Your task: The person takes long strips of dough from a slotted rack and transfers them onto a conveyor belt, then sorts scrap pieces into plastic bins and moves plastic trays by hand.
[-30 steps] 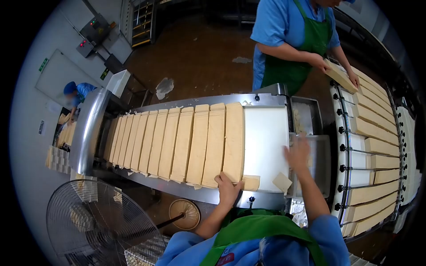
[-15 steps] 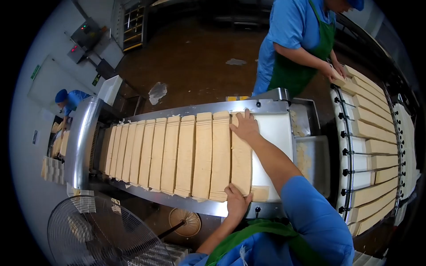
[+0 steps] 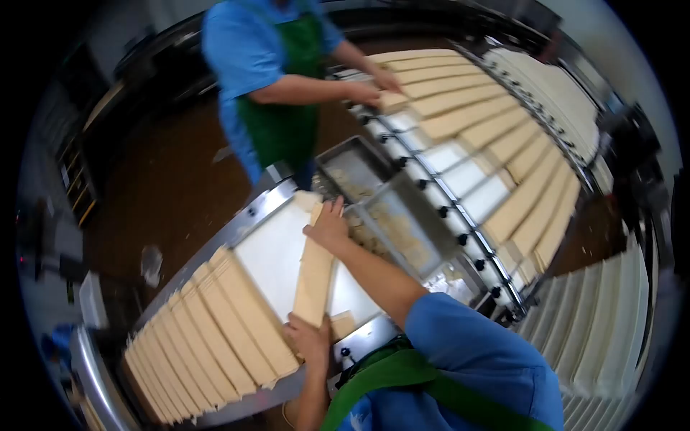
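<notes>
A long pale strip stack [image 3: 312, 276] lies apart from the row, over the white belt [image 3: 269, 251]. My right hand [image 3: 330, 228] grips its far end, and my left hand [image 3: 310, 339] holds its near end. To the left, several similar stacks [image 3: 215, 327] lie side by side on the metal-edged conveyor. A small loose piece [image 3: 343, 325] sits beside my left hand, and another scrap [image 3: 307, 200] is at the belt's far corner.
A co-worker in a green apron [image 3: 277, 122] handles a strip at a second conveyor [image 3: 460, 194] with rods and black knobs. Metal trays [image 3: 395, 215] with scraps stand between the conveyors. White corrugated trays [image 3: 593, 323] are at the right.
The end stack has come away from the row and moved right, held by both my hands. The view has swung right, showing more of the second conveyor.
</notes>
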Available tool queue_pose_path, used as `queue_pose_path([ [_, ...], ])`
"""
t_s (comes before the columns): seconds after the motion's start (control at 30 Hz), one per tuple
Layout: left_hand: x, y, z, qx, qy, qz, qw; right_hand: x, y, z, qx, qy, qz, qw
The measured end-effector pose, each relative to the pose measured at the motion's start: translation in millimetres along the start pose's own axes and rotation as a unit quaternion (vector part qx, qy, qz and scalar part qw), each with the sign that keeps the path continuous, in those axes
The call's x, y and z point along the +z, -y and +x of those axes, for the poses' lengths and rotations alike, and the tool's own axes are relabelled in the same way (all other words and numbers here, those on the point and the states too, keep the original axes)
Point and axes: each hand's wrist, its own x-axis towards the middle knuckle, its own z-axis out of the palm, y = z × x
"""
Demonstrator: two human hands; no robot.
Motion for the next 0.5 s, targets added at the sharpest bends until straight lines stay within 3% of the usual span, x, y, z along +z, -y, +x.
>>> queue_pose_path([
  [0.03,3,-8,3,0.007,-0.018,-0.013,1.0,-17,-14,-4,0.024,-0.005,0.06,0.998],
  [0.1,8,-35,2,0.052,-0.001,-0.079,0.996,-39,-61,-2,0.016,-0.107,0.13,0.986],
  [0.17,16,-71,-1,0.083,-0.029,-0.166,0.982,-85,-104,-14,0.014,-0.183,0.174,0.967],
  [0.23,24,-107,-6,0.104,0.004,-0.178,0.979,-143,-140,-32,0.042,-0.261,0.196,0.944],
  [0.3,34,-144,-13,0.222,0.013,-0.188,0.957,-185,-189,-34,0.062,-0.311,0.211,0.924],
  [0.43,49,-218,-24,0.367,0.047,-0.201,0.907,-276,-250,-34,0.223,-0.319,0.086,0.917],
  [0.47,54,-234,-27,0.4,0.038,-0.217,0.89,-290,-273,-25,0.224,-0.323,0.09,0.915],
  [0.5,57,-247,-28,0.404,0.038,-0.216,0.888,-299,-302,-11,0.23,-0.275,-0.002,0.934],
])
